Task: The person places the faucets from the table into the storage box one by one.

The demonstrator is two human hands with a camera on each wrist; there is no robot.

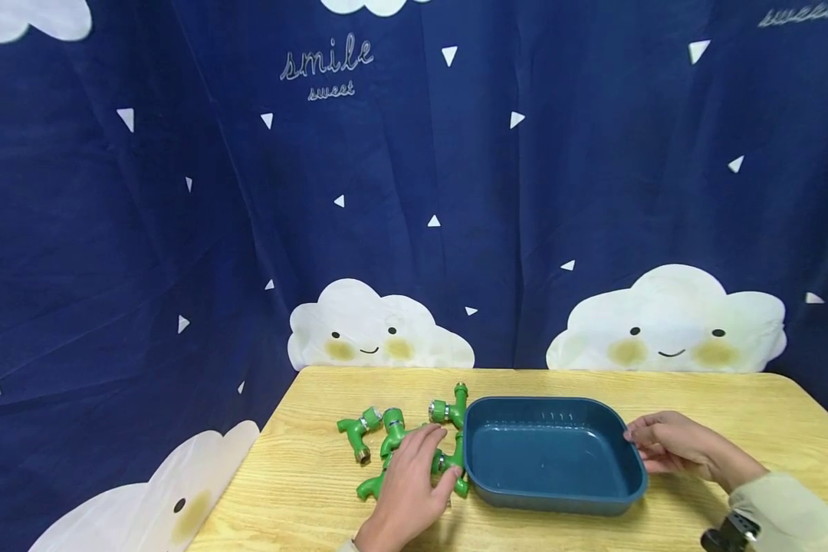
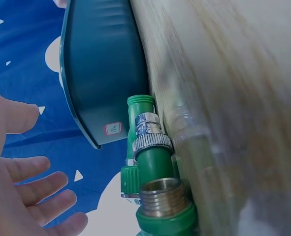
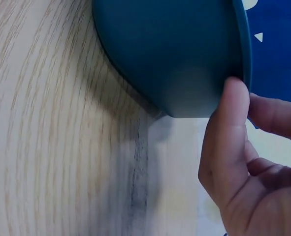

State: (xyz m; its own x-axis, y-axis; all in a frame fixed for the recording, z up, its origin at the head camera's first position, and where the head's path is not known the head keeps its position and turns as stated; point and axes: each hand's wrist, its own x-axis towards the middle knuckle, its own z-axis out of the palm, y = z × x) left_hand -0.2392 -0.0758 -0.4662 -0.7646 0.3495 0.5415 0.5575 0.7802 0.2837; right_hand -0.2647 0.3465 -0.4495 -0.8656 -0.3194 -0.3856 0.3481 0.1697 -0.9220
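A dark teal plastic basin with nothing in it sits on the wooden table. My right hand pinches its right rim between thumb and fingers; the right wrist view shows the thumb against the outer wall just under the lip. My left hand hovers over a group of green taps, its fingers spread and holding nothing. One green tap lies at the group's left, another beside the basin's left wall. Several more are partly hidden beneath the left hand. In the left wrist view, a threaded metal end points up.
The wooden table runs back to a dark blue curtain printed with clouds and triangles. A small label is stuck on the basin's end wall. A black strap device is on the right wrist.
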